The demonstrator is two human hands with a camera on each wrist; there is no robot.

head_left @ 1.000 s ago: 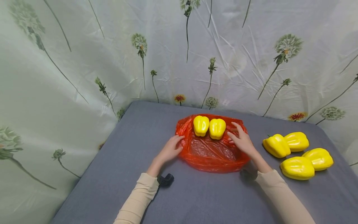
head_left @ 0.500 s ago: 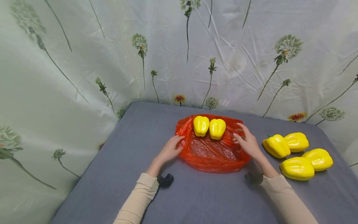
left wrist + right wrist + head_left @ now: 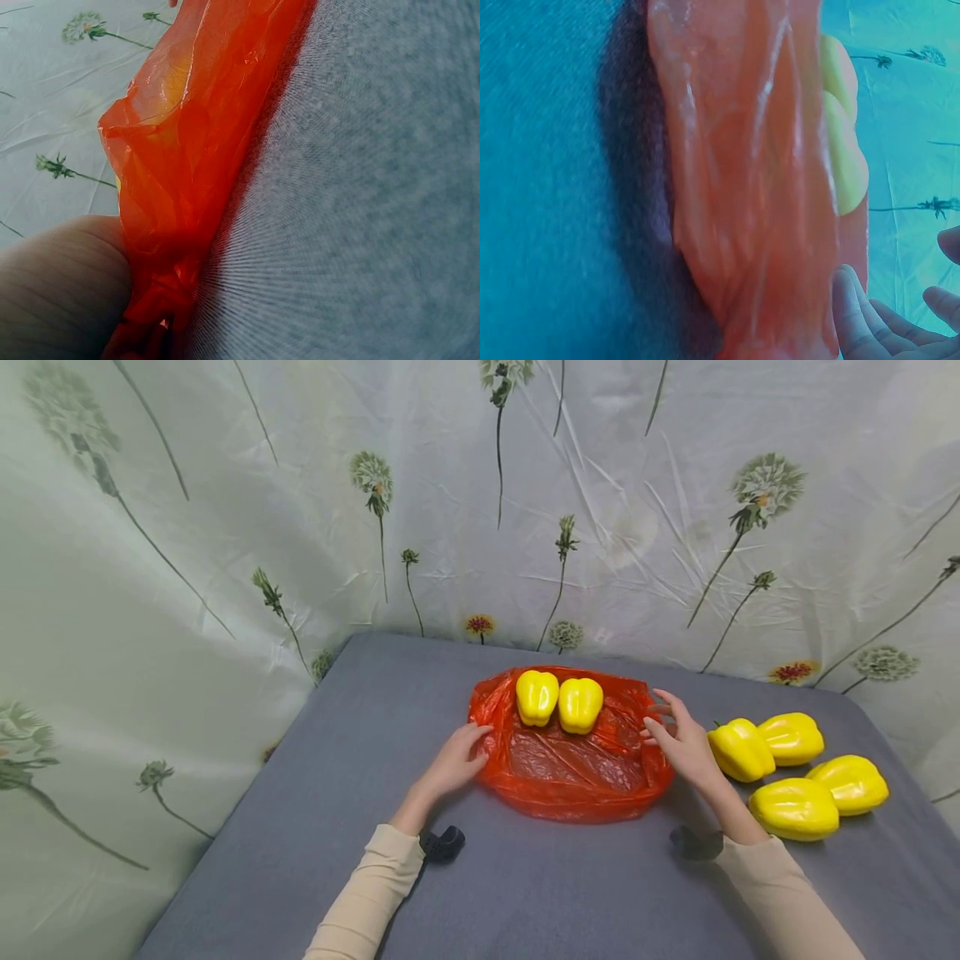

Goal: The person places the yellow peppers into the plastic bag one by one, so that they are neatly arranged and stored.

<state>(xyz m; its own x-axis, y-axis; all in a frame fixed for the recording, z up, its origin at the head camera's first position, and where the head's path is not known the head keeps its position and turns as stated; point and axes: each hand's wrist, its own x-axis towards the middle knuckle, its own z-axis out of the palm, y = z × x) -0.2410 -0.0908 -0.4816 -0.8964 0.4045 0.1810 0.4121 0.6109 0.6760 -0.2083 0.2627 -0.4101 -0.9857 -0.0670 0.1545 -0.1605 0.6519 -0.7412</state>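
A red plastic bag [image 3: 577, 802] lies spread with its mouth up on the grey cloth. Two yellow bell peppers [image 3: 537, 698] sit side by side at its back. My left hand [image 3: 450, 764] holds the bag's left edge; in the left wrist view the thumb [image 3: 67, 285] lies against gathered red plastic [image 3: 172, 225]. At the right rim is my right hand [image 3: 686, 747], its fingers loosely extended and gripping nothing. In the right wrist view those fingers [image 3: 851, 315] are right beside the bag's wall [image 3: 757, 187], and the yellow peppers [image 3: 844, 165] show past the rim.
Several more yellow bell peppers [image 3: 795, 810] lie on the cloth to the right, close to my right forearm. A grey cloth [image 3: 570, 893] covers the table. Behind and to the left hangs a pale curtain [image 3: 450, 510] with printed dandelions.
My right hand has moved right, from over the inside of the bag to its right rim. The left hand, the bag and the peppers stay in place.
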